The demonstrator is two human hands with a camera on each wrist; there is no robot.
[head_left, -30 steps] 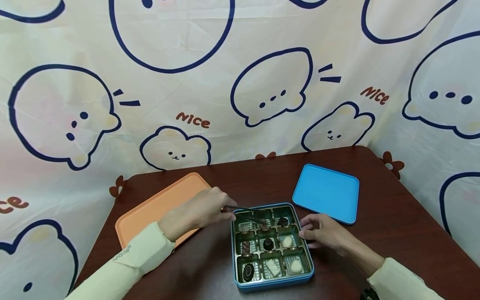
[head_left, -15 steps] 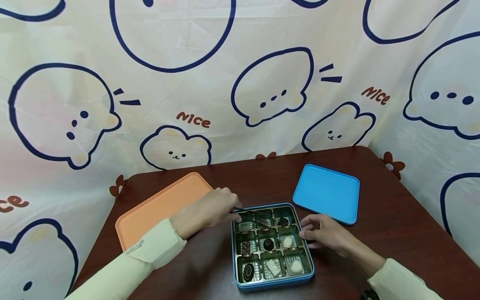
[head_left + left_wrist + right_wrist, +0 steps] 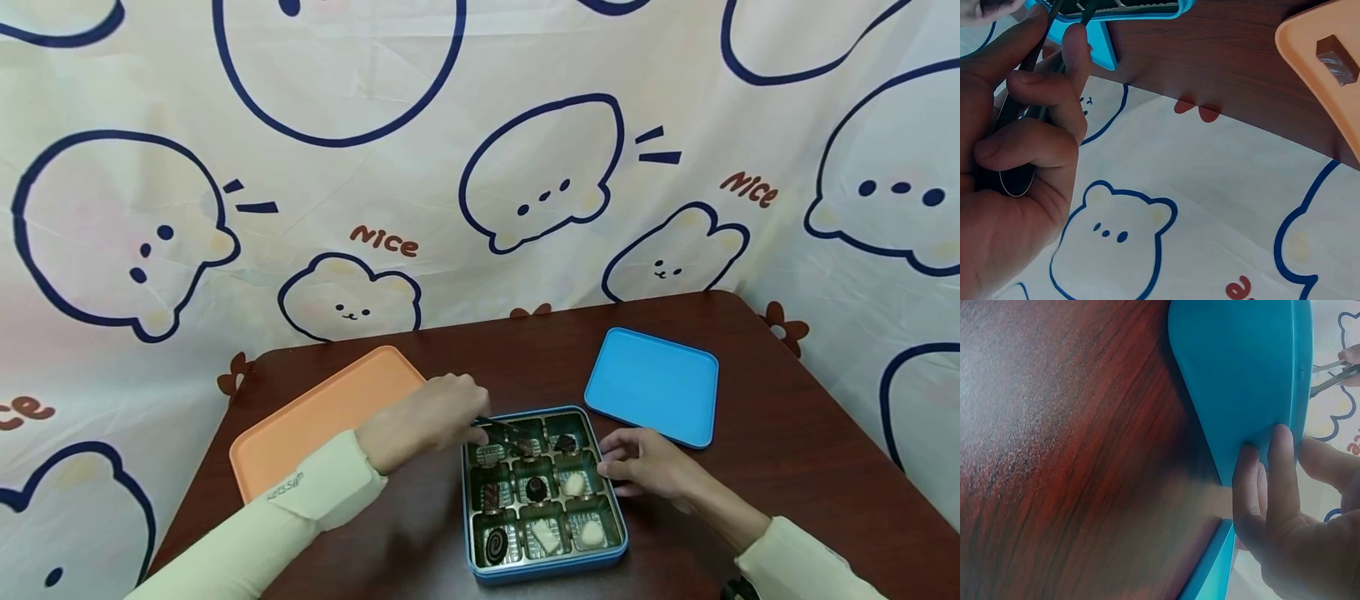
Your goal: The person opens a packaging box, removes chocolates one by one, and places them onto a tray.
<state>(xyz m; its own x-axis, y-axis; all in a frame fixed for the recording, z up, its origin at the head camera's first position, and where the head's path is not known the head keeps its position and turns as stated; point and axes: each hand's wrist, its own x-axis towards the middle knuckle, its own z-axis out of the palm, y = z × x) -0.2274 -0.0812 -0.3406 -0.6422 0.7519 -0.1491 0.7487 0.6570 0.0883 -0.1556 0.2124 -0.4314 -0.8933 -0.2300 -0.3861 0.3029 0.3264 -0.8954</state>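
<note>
In the head view, a blue tin box (image 3: 551, 569) with a gold compartment insert holds several chocolates, among them a dark swirl (image 3: 496, 546) and a white ball (image 3: 575, 484). My left hand (image 3: 423, 421), above the box's back left corner, grips dark tweezers (image 3: 1015, 178). Their tips reach into the back middle compartment, at a brown chocolate (image 3: 527, 447). My right hand (image 3: 648, 467) is at the box's right side. In the right wrist view its fingers (image 3: 1282, 469) lie nearly straight against the outer wall, thumb at the rim.
An orange tray (image 3: 330, 417) lies back left, partly hidden by the left arm; a brown hexagonal piece (image 3: 1338, 59) on it shows in the left wrist view. A blue tray (image 3: 652, 387) lies back right on the dark wooden table (image 3: 510, 358). A printed cloth (image 3: 525, 50) hangs behind.
My left hand has moved to the right with the tweezers, closer over the box's back left corner. The right hand and the box have stayed where they were.
</note>
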